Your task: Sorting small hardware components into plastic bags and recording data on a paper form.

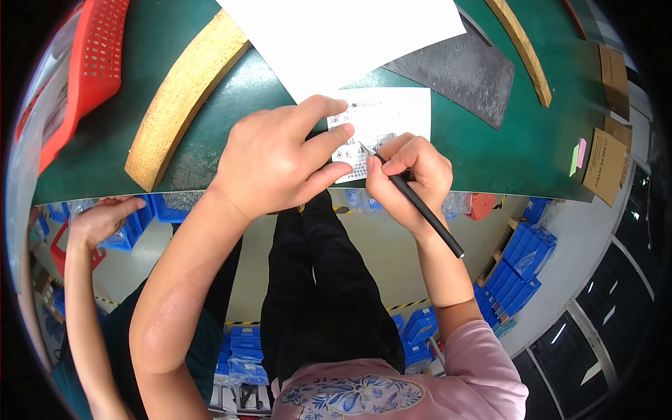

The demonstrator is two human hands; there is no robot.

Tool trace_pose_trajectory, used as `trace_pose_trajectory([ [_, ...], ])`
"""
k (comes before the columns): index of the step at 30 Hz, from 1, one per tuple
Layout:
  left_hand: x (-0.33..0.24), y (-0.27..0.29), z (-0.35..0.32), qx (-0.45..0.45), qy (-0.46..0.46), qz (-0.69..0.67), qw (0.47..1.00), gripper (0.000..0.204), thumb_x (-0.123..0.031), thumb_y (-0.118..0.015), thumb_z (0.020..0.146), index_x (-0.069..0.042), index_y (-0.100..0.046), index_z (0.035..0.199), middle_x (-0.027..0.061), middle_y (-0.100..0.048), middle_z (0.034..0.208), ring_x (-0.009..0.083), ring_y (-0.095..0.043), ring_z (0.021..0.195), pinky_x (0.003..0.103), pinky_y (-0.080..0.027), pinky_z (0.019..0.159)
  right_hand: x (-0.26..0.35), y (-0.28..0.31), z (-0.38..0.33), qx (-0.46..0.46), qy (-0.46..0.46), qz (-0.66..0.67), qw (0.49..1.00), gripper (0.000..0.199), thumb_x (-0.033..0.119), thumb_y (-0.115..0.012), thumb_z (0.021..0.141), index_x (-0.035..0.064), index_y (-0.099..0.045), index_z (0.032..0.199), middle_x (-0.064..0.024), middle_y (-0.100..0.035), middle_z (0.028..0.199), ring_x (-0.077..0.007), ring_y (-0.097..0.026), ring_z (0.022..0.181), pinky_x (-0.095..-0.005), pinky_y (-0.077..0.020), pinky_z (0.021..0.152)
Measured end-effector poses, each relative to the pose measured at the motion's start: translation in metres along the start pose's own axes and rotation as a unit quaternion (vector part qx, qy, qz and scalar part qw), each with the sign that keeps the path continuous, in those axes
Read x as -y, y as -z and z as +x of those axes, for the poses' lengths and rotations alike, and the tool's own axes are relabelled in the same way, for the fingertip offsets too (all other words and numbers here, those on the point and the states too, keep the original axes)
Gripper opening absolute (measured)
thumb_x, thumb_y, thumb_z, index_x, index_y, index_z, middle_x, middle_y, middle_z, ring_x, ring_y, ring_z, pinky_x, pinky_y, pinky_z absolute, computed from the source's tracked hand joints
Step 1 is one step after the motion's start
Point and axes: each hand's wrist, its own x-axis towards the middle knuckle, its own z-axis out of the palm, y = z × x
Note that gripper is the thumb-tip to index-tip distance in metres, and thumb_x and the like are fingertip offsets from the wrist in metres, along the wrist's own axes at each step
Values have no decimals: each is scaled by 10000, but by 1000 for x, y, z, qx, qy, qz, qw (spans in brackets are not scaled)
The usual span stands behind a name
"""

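- The person is writing on a small white slip of paper (381, 122) that lies on the green surface (280, 84), close to its near edge.
- The right hand (409, 178) has its fingers curled tight around a black pen (420, 206). The pen tip touches the slip near its lower left part.
- The left hand (276, 161) lies flat on the left end of the slip. Its fingers (329, 105) are spread a little and hold nothing; they just press the paper down.
- It looks like the writing step is under way. The next move likely needs the pen to slide along the line while the left hand keeps the slip from slipping.
- A big white sheet (343, 35) lies just behind the slip.
- A curved tan strip (185, 91) lies to the left, near a red basket (87, 63).
- Another person's hand (105, 217) grips the surface edge far left.
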Motion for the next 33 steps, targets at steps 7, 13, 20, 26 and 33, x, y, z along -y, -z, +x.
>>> trace_pose_trajectory([
  [7, 1, 0, -1, 2, -1, 7, 1000, 294, -258, -683, 599, -91, -621, 832, 36, -563, 930, 147, -539, 576, 230, -409, 470, 0, -2, 0, -5, 9, -5, 1000, 243, -45, -626, 623, 55, -406, 598, -39, -506, 570, -56, -415, 444, -178, -320, 400],
  [13, 0, 1, -1, 7, 1, 3, 1000, 294, -255, -687, 594, -93, -621, 830, 39, -563, 931, 146, -540, 576, 230, -413, 473, 1, 4, -3, 25, 10, 9, 1000, 251, -62, -614, 638, 57, -393, 624, -54, -512, 588, -54, -426, 482, -178, -322, 420],
  [20, -3, 3, 1, 6, -13, 9, 1000, 299, -251, -690, 594, -92, -617, 837, 37, -544, 908, 153, -532, 577, 239, -410, 475, 3, 14, 1, -57, -114, 310, 942, 223, -13, -576, 705, 71, -370, 712, -61, -485, 610, -64, -389, 451, -178, -320, 380],
  [26, -5, 1, 2, 10, -5, 25, 1000, 309, -228, -691, 596, -99, -610, 865, 24, -502, 805, 167, -532, 590, 257, -418, 495, 1, 51, -11, -151, -139, 85, 975, 190, 166, -481, 845, -16, -509, 894, -71, -570, 643, -96, -533, 570, -197, -419, 529],
  [33, -13, 5, 8, 2, -31, 75, 997, 281, -244, -657, 625, -109, -569, 856, 25, -476, 799, 174, -533, 603, 283, -443, 503, -16, 33, 5, -211, -177, 182, 944, 294, 12, -527, 732, 19, -467, 1019, -72, -556, 853, -102, -514, 702, -220, -423, 640],
])
